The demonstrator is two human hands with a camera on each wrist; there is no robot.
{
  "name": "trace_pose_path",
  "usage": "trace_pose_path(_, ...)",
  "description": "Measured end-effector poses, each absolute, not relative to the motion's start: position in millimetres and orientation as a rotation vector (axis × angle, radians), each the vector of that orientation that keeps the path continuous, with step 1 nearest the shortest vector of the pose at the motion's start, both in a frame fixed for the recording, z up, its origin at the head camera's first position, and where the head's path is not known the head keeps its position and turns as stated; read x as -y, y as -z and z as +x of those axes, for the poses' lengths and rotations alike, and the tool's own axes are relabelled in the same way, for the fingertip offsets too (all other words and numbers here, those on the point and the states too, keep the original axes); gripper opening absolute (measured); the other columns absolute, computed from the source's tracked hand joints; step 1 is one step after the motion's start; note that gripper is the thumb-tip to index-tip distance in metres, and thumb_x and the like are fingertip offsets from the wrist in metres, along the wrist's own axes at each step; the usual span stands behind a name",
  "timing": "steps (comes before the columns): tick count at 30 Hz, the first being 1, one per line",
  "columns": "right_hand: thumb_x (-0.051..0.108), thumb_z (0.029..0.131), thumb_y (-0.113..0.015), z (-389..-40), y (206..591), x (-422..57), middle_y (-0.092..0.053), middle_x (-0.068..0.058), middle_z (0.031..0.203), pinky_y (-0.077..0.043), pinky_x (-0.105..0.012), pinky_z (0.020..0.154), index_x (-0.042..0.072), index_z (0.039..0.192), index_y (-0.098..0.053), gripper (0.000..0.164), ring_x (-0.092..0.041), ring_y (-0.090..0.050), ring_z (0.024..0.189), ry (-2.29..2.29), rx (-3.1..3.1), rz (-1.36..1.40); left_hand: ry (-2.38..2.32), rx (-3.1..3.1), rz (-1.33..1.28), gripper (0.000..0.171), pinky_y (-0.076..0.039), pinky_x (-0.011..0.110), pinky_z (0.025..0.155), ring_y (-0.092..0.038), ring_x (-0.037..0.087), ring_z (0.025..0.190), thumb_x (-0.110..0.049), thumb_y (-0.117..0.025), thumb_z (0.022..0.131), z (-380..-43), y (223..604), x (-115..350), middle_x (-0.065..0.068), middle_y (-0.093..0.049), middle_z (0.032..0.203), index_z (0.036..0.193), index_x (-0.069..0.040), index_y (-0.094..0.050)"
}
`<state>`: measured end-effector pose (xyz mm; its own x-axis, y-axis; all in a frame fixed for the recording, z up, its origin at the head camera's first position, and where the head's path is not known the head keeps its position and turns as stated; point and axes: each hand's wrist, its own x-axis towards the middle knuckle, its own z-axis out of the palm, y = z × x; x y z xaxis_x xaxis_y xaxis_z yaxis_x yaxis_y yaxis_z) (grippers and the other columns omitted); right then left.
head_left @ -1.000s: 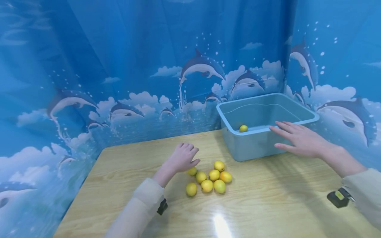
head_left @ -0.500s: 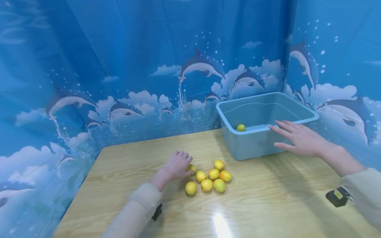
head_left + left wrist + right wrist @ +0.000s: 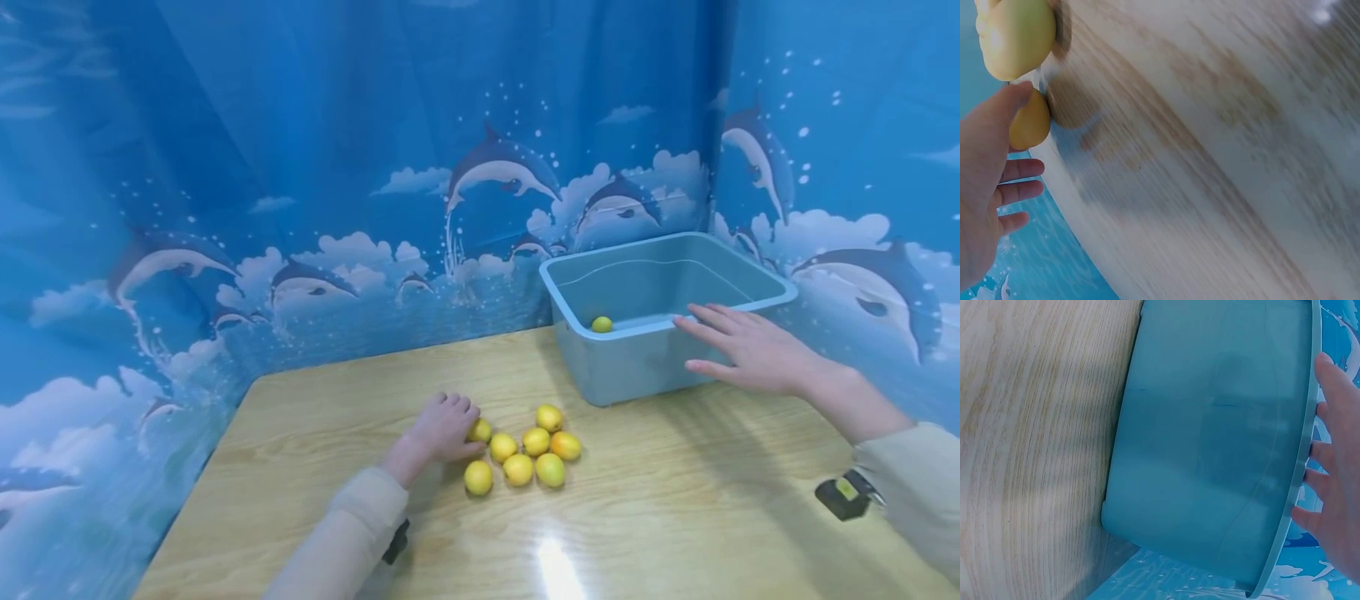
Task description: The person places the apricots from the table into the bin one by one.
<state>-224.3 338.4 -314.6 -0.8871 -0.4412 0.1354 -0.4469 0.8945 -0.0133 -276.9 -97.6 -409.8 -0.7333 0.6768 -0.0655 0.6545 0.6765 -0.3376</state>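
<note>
The counter (image 3: pixel 315 400) carries a plastic tub (image 3: pixel 630 367) at one o'clock. At two, I have the right hand (image 3: pixel 757 350) spread by its near side; contact, I can't tell. At twelve, my left hand (image 3: pixel 440 427) pinches a lemon-like fruit (image 3: pixel 1034 125), likely light, firm, prone to roll: I'd grip its middle.

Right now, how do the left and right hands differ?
The left hand has thumb and fingers around a yellow fruit; the right hand holds none. The left is low over the table; the right, fingers spread, is higher, at the blue bin. Both are bare, with pale sleeves.
</note>
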Motion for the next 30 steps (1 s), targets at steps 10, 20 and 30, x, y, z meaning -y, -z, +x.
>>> trace_pose_path(10,0.048,0.090,-0.052,-226.2,316.5,-339.0,-0.026,-0.025,0.145,-0.020,-0.062,0.099,0.011,0.146,-0.027,0.071,-0.048,-0.023,0.130,-0.053,2.921,0.688,-0.549,2.809,-1.123,0.048,-0.040,0.039,0.087,-0.051,0.020,0.093,-0.055,-0.051,0.087,-279.1,413.7,95.9,0.003,-0.055,0.096,0.106,-0.011,-0.059)
trace_pose_path(20,0.047,0.090,-0.053,-225.2,316.7,-337.9,-0.027,-0.026,0.144,-0.020,-0.061,0.098,0.010,0.145,-0.028,0.071,-0.048,-0.023,0.129,-0.051,2.913,0.689,-0.449,2.853,-1.099,0.047,-0.040,0.039,0.087,-0.050,0.019,0.092,-0.053,-0.058,0.084,-279.3,413.2,97.3,0.002,-0.055,0.095,0.105,-0.011,-0.059)
trace_pose_path(30,0.049,0.090,-0.053,-224.3,314.6,-337.5,-0.027,-0.026,0.144,-0.020,-0.061,0.098,0.011,0.146,-0.028,0.072,-0.047,-0.023,0.129,-0.053,2.916,0.689,-0.329,2.831,-1.071,0.043,-0.041,0.041,0.087,-0.050,0.020,0.088,-0.048,-0.062,0.082,-275.9,407.5,100.6,0.002,-0.053,0.090,0.100,-0.010,-0.058)
